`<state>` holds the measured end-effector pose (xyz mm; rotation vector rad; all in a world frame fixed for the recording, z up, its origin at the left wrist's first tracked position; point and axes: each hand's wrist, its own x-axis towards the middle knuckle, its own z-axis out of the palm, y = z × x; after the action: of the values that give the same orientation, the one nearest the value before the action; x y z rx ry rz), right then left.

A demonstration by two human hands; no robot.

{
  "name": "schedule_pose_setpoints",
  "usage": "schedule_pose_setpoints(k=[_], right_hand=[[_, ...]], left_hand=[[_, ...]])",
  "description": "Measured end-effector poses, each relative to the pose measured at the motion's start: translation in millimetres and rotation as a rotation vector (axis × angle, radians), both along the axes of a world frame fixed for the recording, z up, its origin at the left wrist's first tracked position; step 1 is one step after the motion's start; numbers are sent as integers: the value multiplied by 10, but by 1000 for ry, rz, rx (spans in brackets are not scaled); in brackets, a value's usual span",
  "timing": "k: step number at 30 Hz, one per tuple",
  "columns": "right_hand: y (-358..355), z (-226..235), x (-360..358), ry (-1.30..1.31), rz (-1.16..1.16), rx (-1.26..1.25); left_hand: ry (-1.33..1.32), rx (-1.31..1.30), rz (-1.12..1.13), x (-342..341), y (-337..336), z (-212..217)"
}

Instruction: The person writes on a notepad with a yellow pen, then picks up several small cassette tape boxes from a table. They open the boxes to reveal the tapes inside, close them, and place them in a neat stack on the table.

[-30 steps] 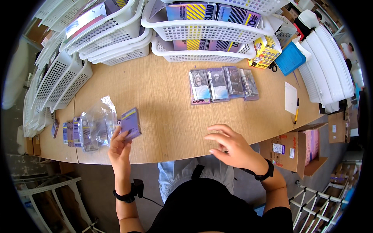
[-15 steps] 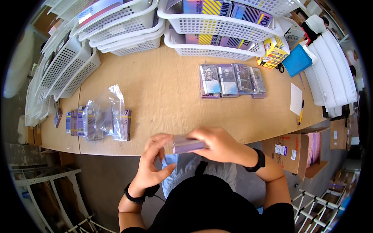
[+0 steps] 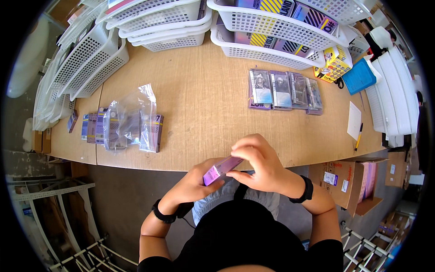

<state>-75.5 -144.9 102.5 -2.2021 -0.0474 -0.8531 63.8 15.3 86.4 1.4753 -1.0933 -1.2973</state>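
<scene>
Both hands hold a small flat purple box [image 3: 220, 168] just off the near edge of the wooden table [image 3: 195, 109]. My left hand [image 3: 192, 183] grips its lower end from below. My right hand [image 3: 258, 164] covers its upper end, fingers curled over it. To the left on the table lies a crumpled clear plastic bag [image 3: 129, 119] over a row of similar purple boxes [image 3: 93, 128]. Several flat packs [image 3: 284, 89] lie side by side at the table's far right.
White mesh baskets [image 3: 272, 25] stand along the back edge, more stacked at the left [image 3: 86, 61]. A blue box [image 3: 359, 76], a yellow patterned box [image 3: 334, 63], a paper sheet and a pen [image 3: 358, 138] lie at right. An open cardboard carton [image 3: 349, 179] sits below the table.
My left hand brought a purple box from beside the plastic bag to the table's near edge, where my right hand joined it. Now both hands hold it closer to my body.
</scene>
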Motion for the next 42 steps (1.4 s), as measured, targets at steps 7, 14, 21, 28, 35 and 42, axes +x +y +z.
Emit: schedule_pose_setpoints(k=[7,14,21,28,35,42], right_hand=[[43,-89,17,88,53,39],[102,-268,9,93,0,52],[143,-260,-9,70,-31,48],[136,-265,-34,146,15,120],[189,-355,-33,208,46,189],[216,-400,11,76,108,150]], left_hand=[[144,209,54,-68,11,-70],[141,206,70,-130,55,-168],[87,181,60,-118,52,-175],[111,194,35,-104,100,-253],[91,160,9,-68,190,-418],[199,220,169,-33,264,-641]])
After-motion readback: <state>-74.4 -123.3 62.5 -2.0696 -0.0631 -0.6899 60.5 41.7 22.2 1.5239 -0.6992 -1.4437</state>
